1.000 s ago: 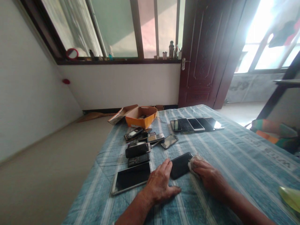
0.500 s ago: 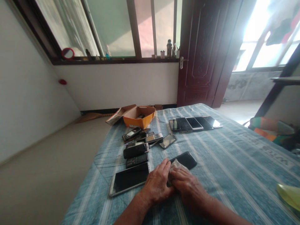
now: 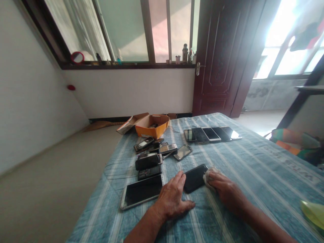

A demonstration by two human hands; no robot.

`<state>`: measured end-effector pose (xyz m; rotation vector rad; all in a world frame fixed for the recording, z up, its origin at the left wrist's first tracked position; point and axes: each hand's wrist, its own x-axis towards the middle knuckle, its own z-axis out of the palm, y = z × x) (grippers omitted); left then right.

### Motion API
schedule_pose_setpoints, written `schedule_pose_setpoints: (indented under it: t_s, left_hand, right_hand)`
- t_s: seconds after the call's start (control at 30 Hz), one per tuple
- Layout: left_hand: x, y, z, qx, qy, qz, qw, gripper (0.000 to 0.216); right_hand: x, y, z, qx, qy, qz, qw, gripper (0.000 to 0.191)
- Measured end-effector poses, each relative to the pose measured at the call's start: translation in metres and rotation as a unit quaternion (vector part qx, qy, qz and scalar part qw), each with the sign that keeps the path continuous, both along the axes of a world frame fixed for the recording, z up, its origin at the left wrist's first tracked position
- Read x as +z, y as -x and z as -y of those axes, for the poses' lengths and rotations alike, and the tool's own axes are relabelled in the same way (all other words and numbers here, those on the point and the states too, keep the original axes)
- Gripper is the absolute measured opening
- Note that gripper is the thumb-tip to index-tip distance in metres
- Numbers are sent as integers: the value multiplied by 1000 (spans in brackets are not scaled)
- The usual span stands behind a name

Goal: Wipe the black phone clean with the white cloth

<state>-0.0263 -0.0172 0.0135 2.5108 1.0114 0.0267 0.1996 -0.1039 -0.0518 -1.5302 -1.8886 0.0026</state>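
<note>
A black smartphone (image 3: 195,179) lies screen up on the striped blue cloth, between my two hands. My left hand (image 3: 174,197) rests with thumb and fingers apart, its fingertips at the phone's left end. Bunched in my right hand (image 3: 225,185) is a pale cleaning cloth (image 3: 209,176), pressed against the phone's right end. To the left, partly behind my left hand, lies a white-framed tablet (image 3: 143,192) with a dark screen.
Beyond the tablet are several old keypad phones (image 3: 149,172) in a loose pile and a grey phone (image 3: 183,152). An orange box (image 3: 153,126) stands open behind them. A row of smartphones (image 3: 211,134) lies at the far right. Something yellow-green (image 3: 314,212) sits at the right edge.
My right hand has slid the cloth rightward across the phone to its far end, uncovering the screen. My left hand has stayed at the left end, its thumb now spread out.
</note>
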Motion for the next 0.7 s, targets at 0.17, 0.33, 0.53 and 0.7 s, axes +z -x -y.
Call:
schedule_pose_setpoints:
  t_s: [0.17, 0.33, 0.53, 0.7]
  left_hand:
    - [3, -1, 2, 6, 1, 0, 1000, 91]
    - [3, -1, 2, 6, 2, -10, 1000, 92]
    - [-1, -2, -1, -1, -11, -18, 1000, 84]
    - [-5, -2, -2, -6, -20, -13, 1000, 84]
  right_hand:
    - [-2, 11, 1, 5, -29, 28, 999, 34]
    - [4, 38, -4, 65, -41, 31, 997, 26]
    - [8, 74, -15, 130, -60, -4, 990, 24]
    - [13, 77, -15, 149, -40, -11, 988, 23]
